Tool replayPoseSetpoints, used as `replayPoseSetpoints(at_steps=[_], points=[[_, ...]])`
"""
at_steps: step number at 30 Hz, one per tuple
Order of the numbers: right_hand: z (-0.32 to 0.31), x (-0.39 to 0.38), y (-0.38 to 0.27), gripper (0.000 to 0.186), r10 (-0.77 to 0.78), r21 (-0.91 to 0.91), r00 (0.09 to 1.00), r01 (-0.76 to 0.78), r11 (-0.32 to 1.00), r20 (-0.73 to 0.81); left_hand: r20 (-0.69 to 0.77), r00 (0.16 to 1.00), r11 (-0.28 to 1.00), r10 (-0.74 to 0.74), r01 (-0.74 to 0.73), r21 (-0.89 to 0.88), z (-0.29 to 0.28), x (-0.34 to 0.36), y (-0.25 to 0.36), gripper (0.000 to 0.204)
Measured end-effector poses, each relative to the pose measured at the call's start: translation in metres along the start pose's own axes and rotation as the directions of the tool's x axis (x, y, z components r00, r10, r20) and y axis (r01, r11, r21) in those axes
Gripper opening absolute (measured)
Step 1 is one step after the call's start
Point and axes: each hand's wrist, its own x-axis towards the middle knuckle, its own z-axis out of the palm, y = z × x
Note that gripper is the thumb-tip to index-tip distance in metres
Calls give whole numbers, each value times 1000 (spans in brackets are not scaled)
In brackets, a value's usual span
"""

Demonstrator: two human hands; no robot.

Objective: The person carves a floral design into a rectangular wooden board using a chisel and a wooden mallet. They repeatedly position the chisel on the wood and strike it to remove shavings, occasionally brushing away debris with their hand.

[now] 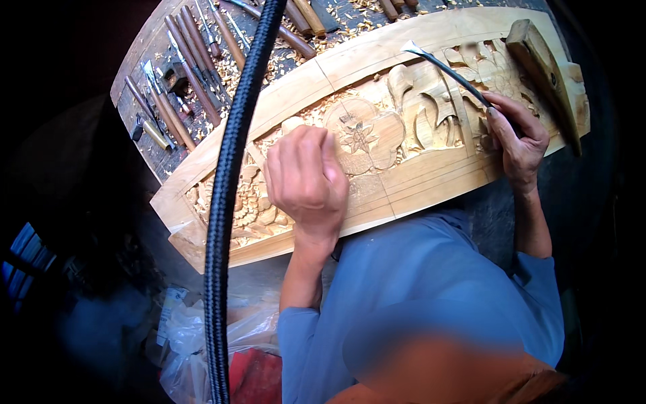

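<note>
A long, pale wooden panel (pixel 431 178) lies before me, carved in relief with flowers, leaves and a large round blossom in the middle. My left hand (pixel 306 178) is closed over the carving left of that blossom, its back toward me. What its curled fingers hold, if anything, is hidden. On the right, my right hand (pixel 518 138) grips a carving chisel (pixel 454 77) with a dark shaft. The chisel slants up and left above the carving, its bright flared blade near the panel's far border.
Several chisels with wooden handles (pixel 195 84) lie on the dark bench at the far left, among wood shavings (pixel 262 81). A thick wooden bar (pixel 545 77) crosses the panel's right end. A black braided cable (pixel 232 155) cuts through the view. Plastic bags (pixel 185 350) are below left.
</note>
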Motion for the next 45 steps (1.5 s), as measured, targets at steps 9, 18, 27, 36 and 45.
replayPoseSetpoints(at_steps=[9,18,27,36,45], points=[[11,-13,-13,28,-32,-102,999,28,994,-38,31,899,793,436,-368,-485,-12,-55,65,26],[11,-54,-38,26,-12,-147,999,8,989,-30,100,910,807,402,-301,-508,1,-28,77,36],[11,-49,-49,25,-220,-227,947,273,935,235,-152,844,600,514,-480,-640,24,-11,88,53],[23,-41,-63,20,-216,-286,935,296,911,280,6,870,540,493,-301,-786,48,4,76,71],[26,-39,-71,17,-237,-315,921,334,888,309,-48,893,517,447,-302,-801,48,5,76,70]])
